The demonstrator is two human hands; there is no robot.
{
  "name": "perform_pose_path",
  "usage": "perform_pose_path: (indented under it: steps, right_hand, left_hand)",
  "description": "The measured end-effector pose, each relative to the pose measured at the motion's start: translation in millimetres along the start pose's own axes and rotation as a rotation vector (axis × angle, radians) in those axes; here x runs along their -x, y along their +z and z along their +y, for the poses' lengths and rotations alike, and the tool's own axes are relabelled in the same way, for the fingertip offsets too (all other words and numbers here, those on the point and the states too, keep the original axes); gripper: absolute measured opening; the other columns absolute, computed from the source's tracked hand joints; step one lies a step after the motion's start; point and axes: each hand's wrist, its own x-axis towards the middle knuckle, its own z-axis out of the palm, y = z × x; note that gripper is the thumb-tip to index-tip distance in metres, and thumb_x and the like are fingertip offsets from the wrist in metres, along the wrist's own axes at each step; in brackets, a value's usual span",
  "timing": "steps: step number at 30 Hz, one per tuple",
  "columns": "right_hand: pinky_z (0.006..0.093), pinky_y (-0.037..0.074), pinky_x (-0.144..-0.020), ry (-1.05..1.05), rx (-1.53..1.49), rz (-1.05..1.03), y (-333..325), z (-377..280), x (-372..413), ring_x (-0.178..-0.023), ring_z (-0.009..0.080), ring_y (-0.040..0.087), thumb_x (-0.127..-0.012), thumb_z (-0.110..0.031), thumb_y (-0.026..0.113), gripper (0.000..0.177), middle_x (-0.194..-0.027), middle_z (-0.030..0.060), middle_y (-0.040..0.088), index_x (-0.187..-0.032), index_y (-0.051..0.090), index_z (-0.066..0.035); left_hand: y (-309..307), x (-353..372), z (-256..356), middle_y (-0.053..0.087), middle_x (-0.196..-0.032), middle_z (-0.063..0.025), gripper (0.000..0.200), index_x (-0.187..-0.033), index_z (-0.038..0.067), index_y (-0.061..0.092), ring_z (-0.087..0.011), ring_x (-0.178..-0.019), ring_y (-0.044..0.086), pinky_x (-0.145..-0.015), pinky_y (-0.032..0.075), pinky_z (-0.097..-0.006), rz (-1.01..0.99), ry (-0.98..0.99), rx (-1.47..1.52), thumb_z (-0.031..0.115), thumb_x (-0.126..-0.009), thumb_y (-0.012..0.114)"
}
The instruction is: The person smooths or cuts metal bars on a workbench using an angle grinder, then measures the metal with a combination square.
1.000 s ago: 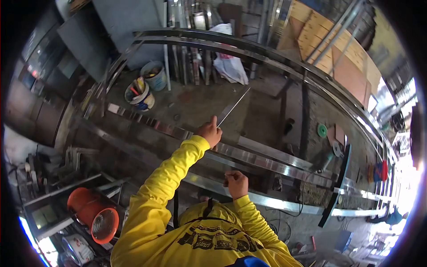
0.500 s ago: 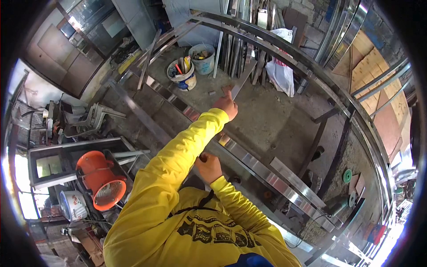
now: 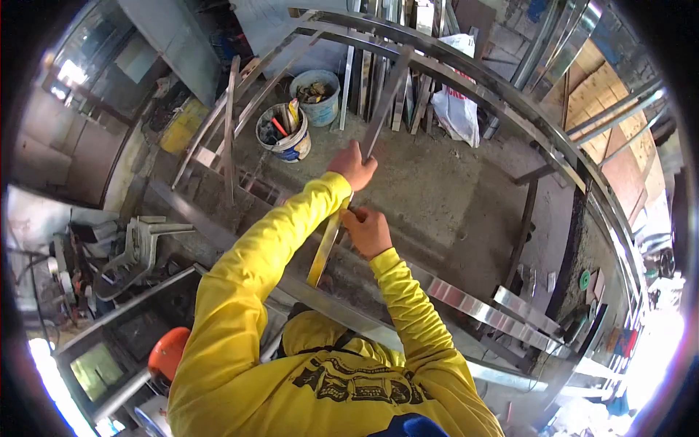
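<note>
Both my hands are on one long flat metal bar (image 3: 387, 98), which runs from the curved frame at the back toward my body. My left hand (image 3: 352, 166) is closed around its middle. Closer to me, my right hand (image 3: 368, 231) has its fingers curled in at the bar's side. Below the hands, the near part of the bar shines yellow, like my sleeves. Its far end overlaps the curved metal frame (image 3: 502, 109) in this view.
Two buckets, one with tools (image 3: 291, 151) and one with scraps (image 3: 320, 111), stand on the floor ahead. Shiny metal strips (image 3: 473, 304) lie crosswise at the right. A white sack (image 3: 456, 116) leans among upright bars. An orange cylindrical machine (image 3: 166, 351) sits at the left.
The bar has swung to point more straight ahead. My right hand has moved forward from near my body onto the bar, and my left hand has shifted left and slightly nearer.
</note>
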Motion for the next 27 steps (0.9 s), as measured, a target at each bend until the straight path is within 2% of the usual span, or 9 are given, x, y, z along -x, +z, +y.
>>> perform_pose_path:
  steps: [3,4,7,8,9,12,20,24,27]
  right_hand:
    - [0.0343,0.054,-0.067,0.046,-0.050,0.169,4.9,1.7,-9.5,-0.073,0.0171,0.069,-0.093,-0.028,0.070,0.035,-0.083,0.0154,0.075,-0.101,0.076,0.005]
    - [0.0325,0.054,-0.069,0.016,-0.008,0.272,0.8,6.9,-9.5,-0.074,0.0160,0.070,-0.092,-0.024,0.071,0.030,-0.084,0.0153,0.076,-0.103,0.077,0.003]
    - [0.0312,0.055,-0.071,0.067,-0.027,0.484,-15.2,50.2,-10.6,-0.077,0.0154,0.071,-0.090,-0.019,0.072,0.023,-0.084,0.0150,0.076,-0.102,0.078,0.000]
    - [0.0311,0.055,-0.071,0.088,-0.034,0.549,-22.7,64.9,-9.1,-0.077,0.0160,0.072,-0.089,-0.017,0.073,0.021,-0.084,0.0147,0.076,-0.101,0.078,-0.001]
    - [0.0311,0.055,-0.071,0.116,-0.039,0.609,-31.8,80.7,-8.0,-0.077,0.0167,0.072,-0.089,-0.016,0.073,0.019,-0.083,0.0144,0.075,-0.100,0.079,-0.002]
    - [0.0316,0.056,-0.071,-0.011,0.211,0.704,-36.4,96.3,-10.2,-0.076,0.0202,0.073,-0.088,-0.011,0.071,0.015,-0.083,0.0133,0.074,-0.098,0.075,-0.002]
    - [0.0328,0.056,-0.072,0.089,0.238,0.726,-28.9,114.1,-10.7,-0.075,0.0225,0.072,-0.087,-0.009,0.070,0.014,-0.084,0.0134,0.073,-0.099,0.068,-0.002]
    - [0.0326,0.056,-0.073,0.146,0.325,0.750,-25.7,97.5,-17.8,-0.074,0.0221,0.072,-0.087,-0.009,0.070,0.014,-0.083,0.0125,0.073,-0.099,0.070,-0.001]
    - [0.0332,0.057,-0.073,0.162,0.378,0.757,-21.7,101.4,-19.4,-0.074,0.0222,0.072,-0.087,-0.009,0.070,0.015,-0.083,0.0123,0.073,-0.100,0.071,-0.001]
  left_hand:
    - [-39.8,-55.1,-11.5,0.064,-0.123,-0.0343,0.081,-0.147,-0.010,0.040,-0.0477,-0.114,0.064,-0.098,0.051,-0.0518,-0.224,-0.105,0.023,0.045,-0.093,0.060]
    - [-39.1,-71.7,-18.6,0.057,-0.138,-0.0332,0.083,-0.151,-0.008,0.038,-0.0466,-0.126,0.057,-0.107,0.046,-0.0496,-0.226,-0.132,-0.006,0.048,-0.093,0.058]
    - [-7.0,-115.4,-58.0,0.063,-0.127,-0.0334,0.072,-0.139,-0.009,0.046,-0.0469,-0.118,0.062,-0.103,0.049,-0.0521,-0.124,-0.082,-0.099,0.046,-0.093,0.058]
    - [3.8,-125.7,-70.3,0.061,-0.132,-0.0332,0.076,-0.145,-0.008,0.042,-0.0463,-0.123,0.060,-0.106,0.048,-0.0508,-0.115,-0.082,-0.092,0.045,-0.093,0.057]
    - [-2.2,-144.8,-75.7,0.040,-0.156,-0.0308,0.090,-0.158,-0.005,0.029,-0.0431,-0.142,0.044,-0.119,0.035,-0.0467,-0.338,-0.181,-0.063,0.053,-0.094,0.054]
    - [-7.6,-170.6,-77.8,0.037,-0.158,-0.0311,0.091,-0.158,-0.007,0.027,-0.0417,-0.144,0.042,-0.120,0.034,-0.0452,-0.331,-0.238,-0.083,0.053,-0.095,0.054]
    - [4.3,-212.1,-107.3,0.044,-0.152,-0.0328,0.087,-0.154,-0.008,0.034,-0.0428,-0.141,0.046,-0.118,0.038,-0.0447,-0.272,-0.193,-0.095,0.051,-0.094,0.057]
    - [7.3,-208.7,-125.6,0.060,-0.132,-0.0353,0.072,-0.138,-0.009,0.050,-0.0484,-0.121,0.060,-0.106,0.047,-0.0524,-0.173,-0.088,-0.078,0.044,-0.090,0.059]
    - [5.2,-217.4,-142.1,0.056,-0.139,-0.0342,0.082,-0.147,-0.009,0.041,-0.0474,-0.126,0.057,-0.107,0.046,-0.0497,-0.256,-0.070,-0.059,0.048,-0.091,0.058]
